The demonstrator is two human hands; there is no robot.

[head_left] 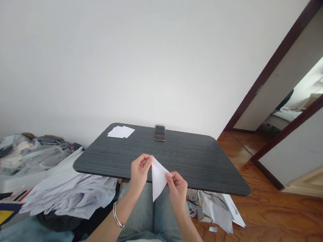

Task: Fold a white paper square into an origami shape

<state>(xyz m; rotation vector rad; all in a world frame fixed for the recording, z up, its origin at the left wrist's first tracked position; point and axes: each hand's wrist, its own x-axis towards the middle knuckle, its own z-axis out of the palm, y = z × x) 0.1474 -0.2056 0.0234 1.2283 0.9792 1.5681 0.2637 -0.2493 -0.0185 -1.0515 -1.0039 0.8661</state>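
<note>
A white sheet of paper folded into a triangle (159, 177) is held up over the near edge of the dark table (187, 153). My left hand (140, 168) pinches its upper left corner between thumb and fingertips. My right hand (177, 186) has its thumb and fingers closed on the right corner. The paper's lowest point hangs downward between my hands, above my lap. A silver bracelet (117, 215) circles my left wrist.
Several white paper sheets (120, 131) lie at the table's far left. A phone (159, 133) stands near the wall at the back. Clothes (70, 192) are heaped to the left. Papers (219, 214) and cables lie beneath the right side. A doorway opens at right.
</note>
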